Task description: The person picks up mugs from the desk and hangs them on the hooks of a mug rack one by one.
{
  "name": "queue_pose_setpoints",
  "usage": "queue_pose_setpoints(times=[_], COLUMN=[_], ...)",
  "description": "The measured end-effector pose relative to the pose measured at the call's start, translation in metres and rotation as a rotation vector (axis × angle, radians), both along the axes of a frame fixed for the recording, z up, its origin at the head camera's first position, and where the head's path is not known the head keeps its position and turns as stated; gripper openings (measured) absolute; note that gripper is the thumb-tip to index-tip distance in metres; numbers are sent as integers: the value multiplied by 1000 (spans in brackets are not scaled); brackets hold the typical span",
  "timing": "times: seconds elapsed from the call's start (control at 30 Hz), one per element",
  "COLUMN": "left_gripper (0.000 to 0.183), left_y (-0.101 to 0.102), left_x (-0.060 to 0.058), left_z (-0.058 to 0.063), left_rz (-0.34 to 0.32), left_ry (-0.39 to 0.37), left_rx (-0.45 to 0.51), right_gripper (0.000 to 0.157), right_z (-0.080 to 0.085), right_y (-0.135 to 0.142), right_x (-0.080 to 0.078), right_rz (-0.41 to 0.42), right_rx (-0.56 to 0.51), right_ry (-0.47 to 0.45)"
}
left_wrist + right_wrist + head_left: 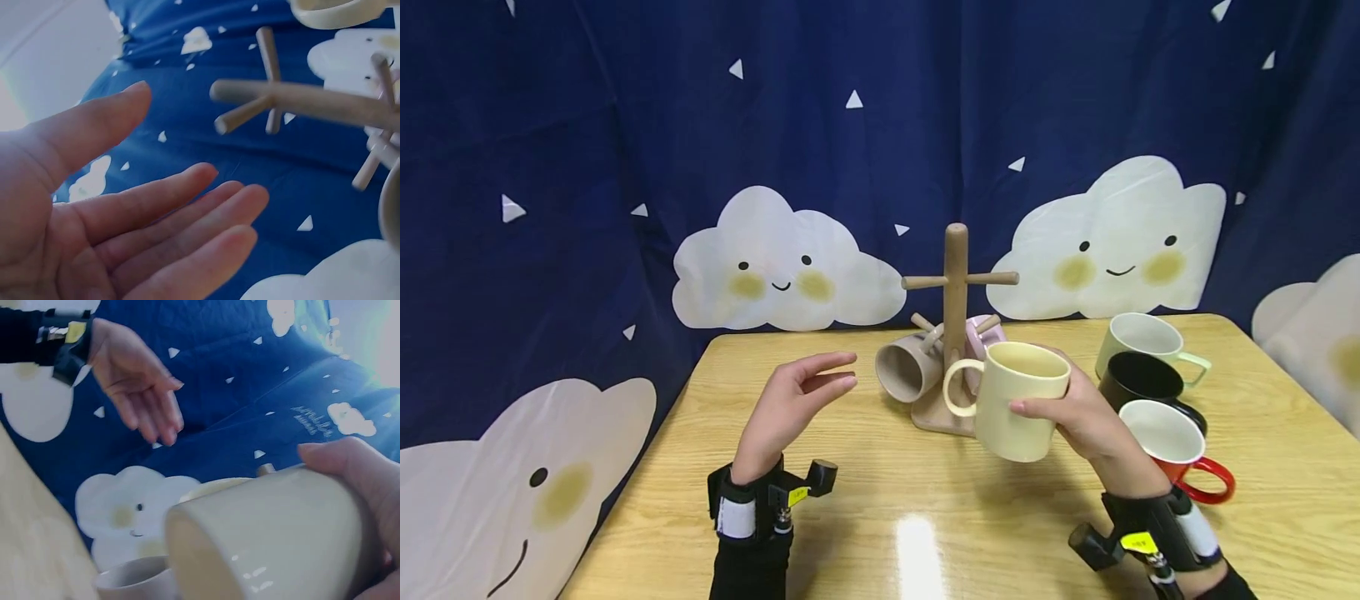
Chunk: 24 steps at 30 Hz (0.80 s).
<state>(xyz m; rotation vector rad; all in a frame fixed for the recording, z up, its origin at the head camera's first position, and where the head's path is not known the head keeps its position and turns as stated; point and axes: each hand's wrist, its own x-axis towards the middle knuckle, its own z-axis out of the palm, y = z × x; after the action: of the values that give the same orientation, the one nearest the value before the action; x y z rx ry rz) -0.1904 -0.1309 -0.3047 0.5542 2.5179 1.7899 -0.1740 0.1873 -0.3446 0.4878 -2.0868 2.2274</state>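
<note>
My right hand (1086, 410) grips a pale yellow mug (1018, 408) from its right side, thumb across the front. The mug is held up over the table before a wooden mug rack (956, 292), its handle pointing left. On the rack's lower pegs hang a greyish mug (904, 368) at left and a pink mug (987, 335), partly hidden behind the yellow one. Both upper pegs are bare. Left of the rack, my left hand (792, 402) is raised with nothing in it. Its fingers (181, 244) are extended and the thumb stands apart in the left wrist view.
To the right stand a light green mug (1142, 337), a black mug (1138, 379) and a red mug with a white inside (1161, 433), close together behind my right forearm. A dark blue curtain (820, 50) with clouds hangs behind the wooden table (865, 517).
</note>
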Motion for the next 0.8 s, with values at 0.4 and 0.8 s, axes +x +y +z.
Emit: queue_pose_setpoints(times=[0.4,0.8], left_gripper=[45,40], left_y=[-15,-9], left_x=[2,6], left_z=[4,6], left_rz=[109,117], left_ry=[39,93], left_rx=[-29,-33], right_gripper=[54,72], right_z=[-25,-64], right_y=[-19,-19], right_x=[-18,-38], right_rz=[-200,-328], right_rx=[-136,-98], right_ry=[-92,-1])
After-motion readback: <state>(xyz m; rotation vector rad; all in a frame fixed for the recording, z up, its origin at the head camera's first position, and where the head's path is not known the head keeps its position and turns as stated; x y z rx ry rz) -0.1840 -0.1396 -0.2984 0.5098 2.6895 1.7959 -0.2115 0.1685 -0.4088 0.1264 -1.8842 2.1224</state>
